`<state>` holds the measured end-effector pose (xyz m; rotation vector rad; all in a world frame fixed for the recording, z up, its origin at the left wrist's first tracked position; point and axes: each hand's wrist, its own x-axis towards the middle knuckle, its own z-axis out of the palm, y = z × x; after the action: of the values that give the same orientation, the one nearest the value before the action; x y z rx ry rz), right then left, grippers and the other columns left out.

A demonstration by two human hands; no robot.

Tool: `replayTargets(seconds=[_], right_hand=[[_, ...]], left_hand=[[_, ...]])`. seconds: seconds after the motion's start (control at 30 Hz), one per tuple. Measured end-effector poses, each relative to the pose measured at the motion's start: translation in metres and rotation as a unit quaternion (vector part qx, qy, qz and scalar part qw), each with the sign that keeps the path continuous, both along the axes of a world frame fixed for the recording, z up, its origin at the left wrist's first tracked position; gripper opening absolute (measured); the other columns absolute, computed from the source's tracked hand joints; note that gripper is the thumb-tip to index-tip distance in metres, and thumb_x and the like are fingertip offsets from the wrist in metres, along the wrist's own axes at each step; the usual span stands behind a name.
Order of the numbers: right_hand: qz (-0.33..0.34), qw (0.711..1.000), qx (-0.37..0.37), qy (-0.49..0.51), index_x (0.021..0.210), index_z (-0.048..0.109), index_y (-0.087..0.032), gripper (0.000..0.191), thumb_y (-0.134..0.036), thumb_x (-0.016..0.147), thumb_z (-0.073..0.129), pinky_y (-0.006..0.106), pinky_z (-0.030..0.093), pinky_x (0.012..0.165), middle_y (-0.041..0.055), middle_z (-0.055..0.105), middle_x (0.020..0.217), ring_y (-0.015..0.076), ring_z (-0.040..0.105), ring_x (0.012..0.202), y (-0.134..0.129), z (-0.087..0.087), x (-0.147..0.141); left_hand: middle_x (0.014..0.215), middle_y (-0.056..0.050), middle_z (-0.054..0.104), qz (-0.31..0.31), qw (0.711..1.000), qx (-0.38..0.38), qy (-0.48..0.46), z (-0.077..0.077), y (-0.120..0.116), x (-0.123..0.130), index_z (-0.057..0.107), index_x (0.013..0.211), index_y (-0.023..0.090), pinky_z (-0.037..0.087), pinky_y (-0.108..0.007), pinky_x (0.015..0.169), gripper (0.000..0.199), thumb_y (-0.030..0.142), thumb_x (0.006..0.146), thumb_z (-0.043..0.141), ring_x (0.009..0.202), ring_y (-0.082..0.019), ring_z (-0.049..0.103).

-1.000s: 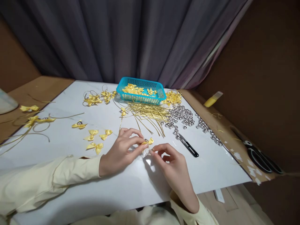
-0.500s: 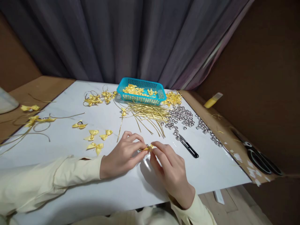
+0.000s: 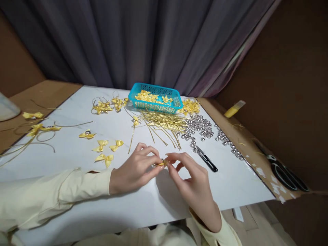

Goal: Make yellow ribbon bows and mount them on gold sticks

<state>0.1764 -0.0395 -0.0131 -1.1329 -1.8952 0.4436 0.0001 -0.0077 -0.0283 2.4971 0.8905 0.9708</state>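
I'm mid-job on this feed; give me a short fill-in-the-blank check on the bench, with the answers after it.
1. The left hand pinches a small ____-coloured bow, with the right hand close beside it.
2. Just beyond the left sleeve lie ____ bows showing no silver bead.
3. In the picture, the pile of silver beads lies to the ____ of the gold strands.
4. The slim tool has a ____ handle.

Missing words: yellow; three; right; black.
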Motion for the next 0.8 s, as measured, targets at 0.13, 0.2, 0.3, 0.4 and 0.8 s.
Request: replayTargets(seconds=[0.13,0.2,0.3,0.4,0.8], right_hand=[[-0.026,0.998,-0.049,0.042,0.1,0.059,-0.018,0.018,-0.012,0.084,0.053,0.024,0.054,0.063,0.0034,0.068,0.083,0.0132,0.064,0.073,-0.001,0.0008,-0.0007],[-0.025,0.994,-0.075,0.072,0.101,0.059,-0.018,0.019,-0.013,0.084,0.054,0.024,0.055,0.065,0.0033,0.069,0.083,0.0133,0.065,0.073,0.0,0.0001,-0.0002],[-0.02,0.987,-0.109,0.113,0.102,0.058,-0.018,0.019,-0.014,0.083,0.056,0.026,0.057,0.068,0.0037,0.07,0.083,0.0144,0.067,0.075,0.0021,-0.001,0.0013],[-0.024,0.981,-0.131,0.141,0.101,0.058,-0.018,0.02,-0.015,0.082,0.058,0.027,0.057,0.071,0.0036,0.07,0.082,0.015,0.067,0.077,0.0035,-0.0014,0.0024],[-0.03,0.965,-0.152,0.21,0.097,0.059,-0.018,0.019,-0.017,0.079,0.062,0.028,0.059,0.071,0.0038,0.071,0.079,0.0157,0.068,0.076,0.0048,-0.0019,0.0028]], left_hand=[[0.083,-0.004,0.067,0.012,1.0,0.002,0.006,0.0016,-0.0013,0.0006,0.063,0.082,0.016,0.033,-0.033,0.082,0.015,0.017,0.09,0.05,0.084,-0.017,0.058],[0.082,-0.004,0.067,0.016,1.0,-0.005,0.005,0.0017,-0.0014,0.001,0.063,0.082,0.017,0.034,-0.034,0.082,0.016,0.018,0.091,0.049,0.082,-0.017,0.058],[0.081,-0.003,0.067,0.017,1.0,-0.022,0.001,0.0008,-0.001,0.0014,0.063,0.082,0.017,0.034,-0.034,0.082,0.016,0.02,0.091,0.05,0.081,-0.016,0.058],[0.081,-0.003,0.067,0.015,0.999,-0.034,-0.005,-0.0005,-0.0003,0.0014,0.063,0.082,0.017,0.034,-0.033,0.081,0.015,0.02,0.09,0.051,0.08,-0.015,0.058],[0.085,-0.002,0.065,0.009,0.993,-0.113,-0.024,-0.0011,-0.0003,0.0017,0.061,0.085,0.018,0.035,-0.032,0.079,0.007,0.02,0.089,0.056,0.082,-0.016,0.056]])
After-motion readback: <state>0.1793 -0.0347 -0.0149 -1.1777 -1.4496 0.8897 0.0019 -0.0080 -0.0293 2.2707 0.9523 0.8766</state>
